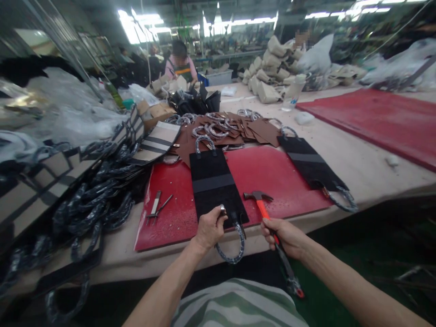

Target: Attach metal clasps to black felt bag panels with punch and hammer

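Observation:
My right hand (284,237) is wrapped round the handle of a claw hammer (261,205), whose head lies over the red board (170,177). My left hand (210,228) is closed in a pinch on a small shiny metal piece (222,208), too small to name exactly. It rests at the near end of a black bag panel (213,168) with a grey band across it. Plastic-wrapped loop handles stick out at both ends of this panel, the nearer handle (231,259) hanging past the table edge.
Two pronged metal tools (155,209) lie on the board's left part. A second black panel (311,161) lies at the right. Brown pieces (200,129) are heaped behind, and wrapped handles with striped panels (158,141) pile up leftward. A person (181,68) sits across the table.

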Action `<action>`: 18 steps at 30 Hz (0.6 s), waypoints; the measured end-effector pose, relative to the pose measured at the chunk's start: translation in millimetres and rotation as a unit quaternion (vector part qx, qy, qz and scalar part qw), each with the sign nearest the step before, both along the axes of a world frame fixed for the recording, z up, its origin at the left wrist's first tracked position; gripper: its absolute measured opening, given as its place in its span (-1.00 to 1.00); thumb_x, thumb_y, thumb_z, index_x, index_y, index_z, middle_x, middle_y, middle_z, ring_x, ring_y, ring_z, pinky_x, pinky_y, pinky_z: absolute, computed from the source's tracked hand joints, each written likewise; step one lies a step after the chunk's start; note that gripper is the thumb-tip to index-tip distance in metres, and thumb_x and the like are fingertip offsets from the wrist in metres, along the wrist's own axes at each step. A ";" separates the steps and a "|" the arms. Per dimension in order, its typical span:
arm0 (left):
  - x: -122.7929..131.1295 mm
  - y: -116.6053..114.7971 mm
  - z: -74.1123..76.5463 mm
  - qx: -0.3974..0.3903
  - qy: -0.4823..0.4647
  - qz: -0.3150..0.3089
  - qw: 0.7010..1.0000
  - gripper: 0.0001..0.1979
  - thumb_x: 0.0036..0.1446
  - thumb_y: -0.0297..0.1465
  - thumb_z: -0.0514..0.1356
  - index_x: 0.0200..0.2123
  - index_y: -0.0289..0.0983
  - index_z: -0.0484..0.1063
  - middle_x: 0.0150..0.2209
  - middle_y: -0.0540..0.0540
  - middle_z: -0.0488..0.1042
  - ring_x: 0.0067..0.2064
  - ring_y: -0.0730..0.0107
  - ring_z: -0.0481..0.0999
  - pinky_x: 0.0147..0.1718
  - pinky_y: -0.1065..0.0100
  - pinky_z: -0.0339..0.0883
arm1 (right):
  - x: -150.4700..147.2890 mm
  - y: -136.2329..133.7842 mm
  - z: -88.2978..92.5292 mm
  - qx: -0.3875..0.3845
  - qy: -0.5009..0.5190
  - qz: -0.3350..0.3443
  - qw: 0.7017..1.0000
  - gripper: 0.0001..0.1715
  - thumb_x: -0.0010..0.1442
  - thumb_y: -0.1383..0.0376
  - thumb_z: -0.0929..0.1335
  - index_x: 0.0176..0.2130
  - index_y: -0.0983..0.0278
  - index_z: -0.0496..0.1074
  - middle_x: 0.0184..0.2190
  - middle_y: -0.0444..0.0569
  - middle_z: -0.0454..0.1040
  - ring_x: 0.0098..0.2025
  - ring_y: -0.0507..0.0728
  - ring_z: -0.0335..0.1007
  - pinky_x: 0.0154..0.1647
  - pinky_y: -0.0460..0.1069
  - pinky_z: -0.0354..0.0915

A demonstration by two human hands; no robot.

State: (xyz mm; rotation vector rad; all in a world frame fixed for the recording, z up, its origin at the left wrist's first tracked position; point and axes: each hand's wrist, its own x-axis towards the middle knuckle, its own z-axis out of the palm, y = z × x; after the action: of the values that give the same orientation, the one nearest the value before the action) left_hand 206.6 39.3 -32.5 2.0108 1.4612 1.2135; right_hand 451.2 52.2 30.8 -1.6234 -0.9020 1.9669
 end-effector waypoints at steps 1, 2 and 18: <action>0.3 0.2 -0.3 0.001 -0.001 0.000 1.000 -0.85 0.23 -0.47 0.11 -0.14 -0.21 0.40 -0.26 -0.05 0.56 -0.23 0.35 0.59 -0.22 0.39 0.44 | -3.2 -3.2 10.3 -0.001 0.000 -0.014 1.000 -0.81 0.28 0.28 0.20 -0.39 0.26 0.20 -0.56 -0.24 0.12 -0.68 -0.07 -0.06 -0.68 -0.15 0.06; 0.5 0.3 -0.6 0.002 0.000 0.002 1.000 -0.84 0.23 -0.47 0.11 -0.13 -0.20 0.40 -0.25 -0.05 0.56 -0.22 0.35 0.59 -0.22 0.38 0.44 | -6.2 -6.1 23.6 0.014 -0.004 -0.024 1.000 -0.80 0.30 0.24 0.19 -0.37 0.25 0.20 -0.56 -0.26 0.09 -0.69 -0.08 -0.12 -0.72 -0.16 -0.01; 0.2 1.3 -2.4 0.021 0.026 0.011 0.999 -0.83 0.22 -0.48 0.13 -0.12 -0.22 0.42 -0.27 -0.07 0.58 -0.24 0.31 0.60 -0.24 0.37 0.46 | -5.7 -26.4 138.6 0.578 -0.409 0.183 0.682 -0.63 0.40 0.08 0.14 -0.40 0.18 0.15 -0.62 -0.14 0.23 -0.64 0.06 0.08 -0.53 -0.02 -0.09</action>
State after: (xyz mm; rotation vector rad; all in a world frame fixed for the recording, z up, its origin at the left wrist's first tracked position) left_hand 206.8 40.6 -34.9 2.0749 1.4966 1.2188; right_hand 445.5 25.8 169.4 -1.3944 -2.2855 0.2643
